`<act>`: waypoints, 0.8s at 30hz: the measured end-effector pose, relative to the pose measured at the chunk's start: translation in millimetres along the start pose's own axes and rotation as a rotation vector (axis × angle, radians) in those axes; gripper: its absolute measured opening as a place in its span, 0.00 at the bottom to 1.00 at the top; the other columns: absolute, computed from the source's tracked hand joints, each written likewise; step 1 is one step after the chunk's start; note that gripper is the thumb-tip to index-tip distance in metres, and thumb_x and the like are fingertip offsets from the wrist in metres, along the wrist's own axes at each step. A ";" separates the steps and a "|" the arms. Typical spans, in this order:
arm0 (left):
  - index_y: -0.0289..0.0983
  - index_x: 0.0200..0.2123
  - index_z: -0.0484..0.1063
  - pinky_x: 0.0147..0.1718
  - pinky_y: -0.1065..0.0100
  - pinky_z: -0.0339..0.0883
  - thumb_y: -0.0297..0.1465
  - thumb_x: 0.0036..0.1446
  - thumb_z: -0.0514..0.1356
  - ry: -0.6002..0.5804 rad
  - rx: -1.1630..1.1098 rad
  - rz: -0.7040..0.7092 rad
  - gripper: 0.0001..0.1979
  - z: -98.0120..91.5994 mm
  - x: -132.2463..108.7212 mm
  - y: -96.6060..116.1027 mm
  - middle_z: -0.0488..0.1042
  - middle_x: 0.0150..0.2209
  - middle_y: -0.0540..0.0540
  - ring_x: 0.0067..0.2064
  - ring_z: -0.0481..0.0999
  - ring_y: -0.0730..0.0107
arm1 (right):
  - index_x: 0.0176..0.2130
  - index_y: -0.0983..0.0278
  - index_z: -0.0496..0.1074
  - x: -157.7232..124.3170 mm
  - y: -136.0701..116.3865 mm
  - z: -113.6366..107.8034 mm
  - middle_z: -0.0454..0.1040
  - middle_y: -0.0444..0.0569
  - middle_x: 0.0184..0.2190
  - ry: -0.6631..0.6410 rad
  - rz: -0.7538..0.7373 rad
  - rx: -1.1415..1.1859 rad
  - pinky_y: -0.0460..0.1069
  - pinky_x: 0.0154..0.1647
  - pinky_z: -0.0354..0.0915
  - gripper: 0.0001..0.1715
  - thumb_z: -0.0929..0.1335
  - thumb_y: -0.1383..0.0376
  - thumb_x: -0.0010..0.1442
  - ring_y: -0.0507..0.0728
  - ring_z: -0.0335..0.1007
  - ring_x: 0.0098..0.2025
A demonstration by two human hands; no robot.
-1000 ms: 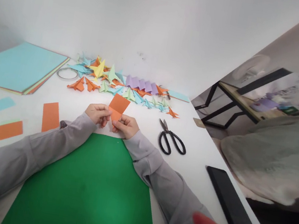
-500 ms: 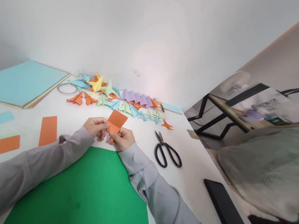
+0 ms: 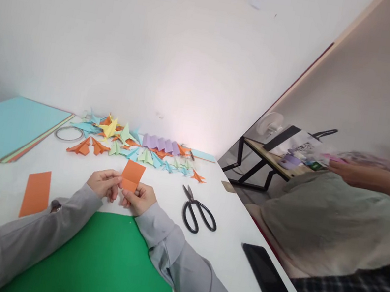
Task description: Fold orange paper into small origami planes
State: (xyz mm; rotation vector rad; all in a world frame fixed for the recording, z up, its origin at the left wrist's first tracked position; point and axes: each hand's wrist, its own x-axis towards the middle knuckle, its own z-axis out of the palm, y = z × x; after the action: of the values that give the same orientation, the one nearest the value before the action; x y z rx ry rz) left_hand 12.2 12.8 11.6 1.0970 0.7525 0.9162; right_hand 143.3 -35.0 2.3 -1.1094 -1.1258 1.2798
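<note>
A small piece of orange paper (image 3: 133,173) with a crosswise crease is held up between my two hands, above the far edge of a green sheet (image 3: 97,259). My left hand (image 3: 104,184) pinches its left edge. At its lower right corner, my right hand (image 3: 141,199) grips it between thumb and fingers. Just beyond lie folded paper shapes (image 3: 110,128) in several colours, along with a pleated purple paper (image 3: 161,144). Black-handled scissors (image 3: 199,210) rest to the right of my right hand, blades pointing away and slightly apart.
Left of my arm lie an orange strip (image 3: 36,194) and more cut strips. A stack of coloured sheets (image 3: 14,128) and a roll of tape (image 3: 69,133) sit farther back. A black bar-shaped object (image 3: 275,289) lies at the right edge. Another person's hand (image 3: 358,174) shows beyond.
The view has turned right, so the table's contents appear farther left and lower. Another person's arm now shows at the right. Both hands still hold the orange paper, its upper part raised as before.
</note>
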 end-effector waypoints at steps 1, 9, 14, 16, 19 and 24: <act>0.33 0.20 0.66 0.08 0.76 0.56 0.36 0.38 0.64 -0.004 0.005 0.007 0.13 0.1 -0.1 -0.5 0.67 0.12 0.52 0.11 0.63 0.77 | 0.23 0.67 0.69 0.3 0.8 -0.2 0.67 0.40 0.11 -0.001 0.000 -0.004 0.43 0.15 0.56 0.26 0.72 0.48 0.35 0.45 0.59 0.12; 0.34 0.19 0.65 0.07 0.76 0.54 0.37 0.36 0.66 0.012 0.097 0.037 0.15 0.4 1.0 -4.5 0.67 0.11 0.54 0.10 0.63 0.77 | 0.25 0.66 0.69 6.1 8.5 -2.7 0.67 0.38 0.10 -0.011 -0.042 0.006 0.43 0.16 0.58 0.27 0.70 0.46 0.38 0.46 0.58 0.12; 0.34 0.16 0.64 0.07 0.76 0.52 0.36 0.36 0.66 -0.020 0.038 -0.045 0.15 -0.1 1.9 0.3 0.65 0.10 0.54 0.09 0.62 0.76 | 0.22 0.65 0.67 4.9 5.6 -2.2 0.65 0.38 0.10 0.001 -0.063 -0.046 0.42 0.14 0.55 0.24 0.70 0.47 0.40 0.45 0.56 0.11; 0.34 0.15 0.63 0.07 0.75 0.54 0.38 0.36 0.66 -0.033 0.035 -0.081 0.17 0.7 1.1 2.9 0.64 0.09 0.53 0.09 0.62 0.75 | 0.23 0.65 0.68 3.3 4.0 -2.1 0.65 0.38 0.09 0.008 -0.047 -0.069 0.42 0.13 0.54 0.23 0.70 0.48 0.40 0.45 0.55 0.11; 0.33 0.14 0.64 0.07 0.74 0.56 0.39 0.33 0.67 -0.038 0.060 -0.103 0.18 2.6 0.8 4.9 0.63 0.07 0.51 0.09 0.63 0.73 | 0.22 0.66 0.67 2.4 2.9 -2.9 0.66 0.39 0.10 0.010 -0.040 -0.058 0.42 0.13 0.54 0.21 0.71 0.50 0.40 0.45 0.55 0.11; 0.33 0.18 0.65 0.08 0.75 0.56 0.39 0.34 0.67 -0.011 0.091 -0.058 0.17 4.0 -0.1 4.1 0.65 0.09 0.52 0.09 0.63 0.75 | 0.21 0.66 0.67 4.7 2.2 -5.5 0.66 0.40 0.10 0.024 -0.036 -0.046 0.43 0.12 0.53 0.22 0.70 0.49 0.40 0.46 0.56 0.10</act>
State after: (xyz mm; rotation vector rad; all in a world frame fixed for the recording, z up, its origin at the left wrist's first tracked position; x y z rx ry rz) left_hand 14.7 11.8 16.8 1.1530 0.8193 0.8336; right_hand 148.4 -30.3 -0.5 -1.1311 -1.1575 1.2150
